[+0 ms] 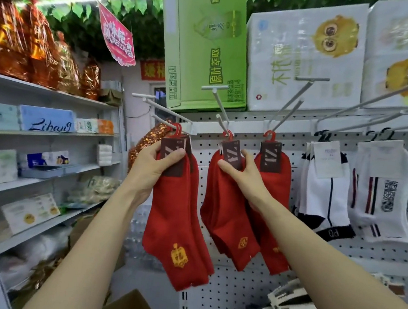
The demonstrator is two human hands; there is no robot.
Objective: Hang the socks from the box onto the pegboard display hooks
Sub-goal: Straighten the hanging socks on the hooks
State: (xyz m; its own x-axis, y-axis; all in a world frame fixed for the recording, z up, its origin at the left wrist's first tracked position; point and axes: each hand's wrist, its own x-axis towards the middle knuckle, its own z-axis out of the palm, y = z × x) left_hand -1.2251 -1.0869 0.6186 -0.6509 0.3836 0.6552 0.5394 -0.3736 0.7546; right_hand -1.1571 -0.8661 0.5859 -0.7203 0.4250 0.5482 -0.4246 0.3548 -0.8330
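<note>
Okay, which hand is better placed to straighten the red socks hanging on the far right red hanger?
Probably the right. The right hand grips the middle red socks, directly beside the rightmost red socks. The left hand holds the leftmost red socks, farther away.

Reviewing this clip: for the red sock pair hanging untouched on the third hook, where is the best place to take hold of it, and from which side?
Probably the stiff dark card header just under its red plastic hanger, pinched front to back. Come from the right, since the right hand and the middle red socks crowd its left. The third red pair hangs limp, so a lower grip would control the hanger less.
</note>
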